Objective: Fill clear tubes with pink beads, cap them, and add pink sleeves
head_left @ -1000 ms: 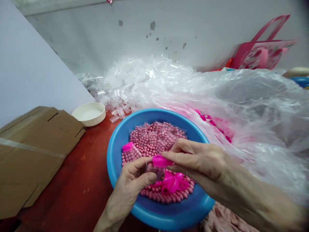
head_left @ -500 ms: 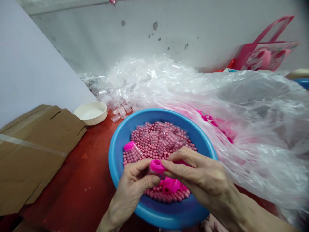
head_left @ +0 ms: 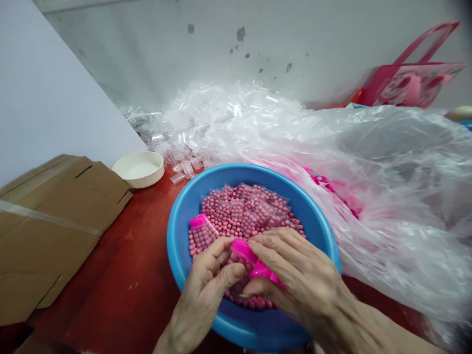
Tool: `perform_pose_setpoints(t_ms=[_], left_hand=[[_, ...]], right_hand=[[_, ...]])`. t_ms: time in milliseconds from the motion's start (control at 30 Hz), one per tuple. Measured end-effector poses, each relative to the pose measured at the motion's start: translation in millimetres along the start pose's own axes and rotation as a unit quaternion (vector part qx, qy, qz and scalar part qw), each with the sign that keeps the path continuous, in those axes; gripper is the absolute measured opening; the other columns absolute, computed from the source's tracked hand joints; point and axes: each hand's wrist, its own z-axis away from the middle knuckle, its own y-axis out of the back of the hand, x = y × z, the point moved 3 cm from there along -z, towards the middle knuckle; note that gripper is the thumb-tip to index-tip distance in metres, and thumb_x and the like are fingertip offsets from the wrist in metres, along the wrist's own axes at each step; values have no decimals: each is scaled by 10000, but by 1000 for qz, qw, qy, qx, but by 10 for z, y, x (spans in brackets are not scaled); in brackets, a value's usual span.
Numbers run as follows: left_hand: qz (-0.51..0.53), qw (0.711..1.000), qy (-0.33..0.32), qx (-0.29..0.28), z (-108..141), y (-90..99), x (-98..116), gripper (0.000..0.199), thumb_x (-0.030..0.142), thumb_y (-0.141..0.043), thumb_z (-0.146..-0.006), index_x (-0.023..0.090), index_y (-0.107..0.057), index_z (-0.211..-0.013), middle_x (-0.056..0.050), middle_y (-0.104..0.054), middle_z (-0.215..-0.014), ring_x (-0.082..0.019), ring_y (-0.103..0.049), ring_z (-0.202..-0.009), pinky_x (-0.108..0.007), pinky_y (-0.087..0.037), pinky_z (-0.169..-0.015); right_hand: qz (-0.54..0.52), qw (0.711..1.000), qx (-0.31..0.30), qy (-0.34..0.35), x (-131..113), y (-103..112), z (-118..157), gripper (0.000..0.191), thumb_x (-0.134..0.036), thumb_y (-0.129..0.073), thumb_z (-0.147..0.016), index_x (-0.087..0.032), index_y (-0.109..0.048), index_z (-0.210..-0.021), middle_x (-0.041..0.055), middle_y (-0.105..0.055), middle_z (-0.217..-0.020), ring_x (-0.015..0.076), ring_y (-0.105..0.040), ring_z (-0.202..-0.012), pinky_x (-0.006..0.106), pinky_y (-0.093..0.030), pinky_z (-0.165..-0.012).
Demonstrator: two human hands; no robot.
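1. Currently the left hand [head_left: 201, 290] is clamped on a small clear container [head_left: 240, 269] with pink beads in it; thumb on the near side, fingers behind.
2. Right hand [head_left: 306, 275]: fingertips on the bright pink cap [head_left: 243, 249] at the container's top, thumb lower, by its side. Can't tell if it's pinching.
3. More pink pieces [head_left: 265, 271] show just right of the held container, partly hidden by the right hand.
4. Blue basin [head_left: 258, 337] is under and around the grip; loose beads [head_left: 226, 227] inside, below and beyond the hands.
5. Left of the grip, on the beads: a filled container with a pink cap [head_left: 201, 230], tilted. Beyond the grip: several bead-filled clear containers [head_left: 254, 209].
6. Left of the grip, outside the basin: red table [head_left: 125, 270], flattened cardboard [head_left: 59, 236].
7. Farther, left and beyond: round white dish [head_left: 138, 169], clear empty tubes [head_left: 187, 169] beside it.
8. Right and beyond: crumpled plastic sheeting [head_left: 398, 162], pink pieces showing through.
9. Farthest: pink bag [head_left: 401, 86] far right, stained wall [head_left: 184, 64] behind.
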Motion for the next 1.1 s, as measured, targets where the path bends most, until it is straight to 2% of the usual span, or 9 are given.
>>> perform_pose_setpoints(t_ms=[100,167,267,333,433,633,767,933,1100], left_hand=[[24,1000,17,-7,15,3,-24,265,328,-599,-834,249,-592,-1087,13,-604,-814,-112,-550,-693,-186,-453,-611],[4,1000,25,-15,25,6,-33,258,352,-573,-849,222,-606,-1070,19,-579,-722,-89,-526,-580,-174,-424,-526],[-36,999,22,-25,37,14,-41,309,367,-558,-855,198,-601,-1110,19,-550,-669,-87,-514,-546,-177,-411,-505],[-55,998,20,-15,47,25,-52,374,374,-553,-855,213,-557,-1193,13,-542,-690,-94,-511,-560,-183,-418,-510],[-47,999,20,-1,65,33,-74,463,381,-556,-847,243,-477,-1283,6,-529,-738,-102,-486,-573,-199,-434,-518],[-29,999,17,-9,82,10,-53,427,373,-555,-848,267,-495,-1257,21,-493,-673,-97,-455,-559,-179,-416,-496],[3,1000,29,-11,82,-4,-33,387,379,-572,-836,244,-523,-1195,33,-467,-640,-84,-446,-523,-156,-397,-444],[-4,1000,18,-4,82,-6,-41,323,365,-560,-849,224,-532,-1138,31,-489,-652,-86,-462,-547,-159,-415,-477],[23,999,-24,-21,61,4,-1,322,328,-557,-863,268,-543,-1179,-13,-606,-881,-111,-553,-687,-199,-480,-630]], right_hand=[[-5,1000,-7,-12,-18,-35,-20,249,-239,-520,-884,-47,-658,-805,118,-704,-724,220,-642,-623,358,-527,-547],[-73,996,-11,-57,10,-32,-42,233,-183,-491,-895,-86,-657,-765,83,-697,-680,176,-634,-580,293,-516,-515],[-199,966,-24,-161,86,-33,-63,156,-139,-542,-870,-134,-658,-767,13,-683,-639,101,-618,-527,188,-488,-490],[-240,953,-33,-184,104,-41,-58,132,-141,-571,-855,-150,-657,-756,-10,-674,-620,84,-614,-513,166,-483,-487],[-190,972,-25,-135,74,-40,-20,243,-168,-485,-906,-160,-642,-721,19,-671,-632,121,-633,-560,205,-508,-506],[-48,998,-13,-37,-2,-62,75,284,-182,-337,-957,-164,-618,-995,68,-683,-752,178,-647,-670,282,-536,-560],[-72,997,16,-37,-19,-90,76,259,-167,-376,-944,-159,-635,-959,52,-667,-681,177,-647,-649,282,-542,-562],[-138,986,8,-92,8,-97,44,235,-145,-461,-910,-132,-647,-768,62,-682,-690,142,-650,-617,218,-544,-543],[-227,967,11,-113,76,13,-69,118,-156,-568,-858,-130,-677,-822,51,-693,-742,120,-660,-660,180,-543,-573]])
